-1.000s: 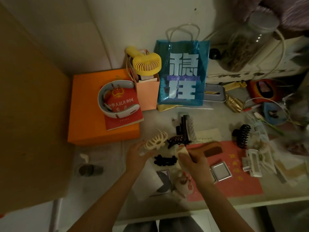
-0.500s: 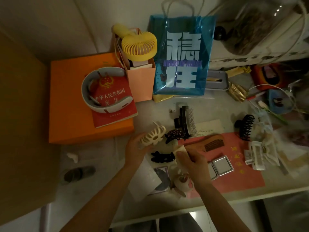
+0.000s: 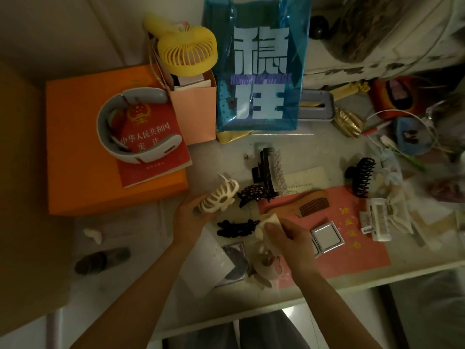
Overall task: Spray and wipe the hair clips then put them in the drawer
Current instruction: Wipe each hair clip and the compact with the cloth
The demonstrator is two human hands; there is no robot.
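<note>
- Head view, the only one: the person's left hand [image 3: 192,215] has fingers curled round the near-left end of a cream, ribbed plastic claw clip [image 3: 218,197], lifted just over the pale table top [image 3: 327,147].
- The right hand [image 3: 289,238] pinches a crumpled cream wiping cloth [image 3: 264,224] between thumb and fingers.
- Key relation: the cream clip lies to the far left of the cloth, near but apart. Its long axis runs from near-left to far-right, teeth end pointing far-right. The right hand is the nearer free mover; judged, the cloth must travel far-left to meet the clip.
- Clip count, as visible: five. One cream in hand; one dark jewelled clip [image 3: 254,195] just right of it; one large black-and-clear claw clip [image 3: 269,170] farther back; one flat black flower-shaped clip [image 3: 236,227] on the table between the hands; one black claw clip [image 3: 361,176] well to the right.
- One brown wooden comb [image 3: 309,202] and one small square mirror [image 3: 325,238] lie on the red paper sheet [image 3: 352,248], right of the right hand.
- No spray bottle can be made out; no drawer clearly in view.
- Judged stage: wiping the first clip; four on the table untouched, none stowed.
</note>
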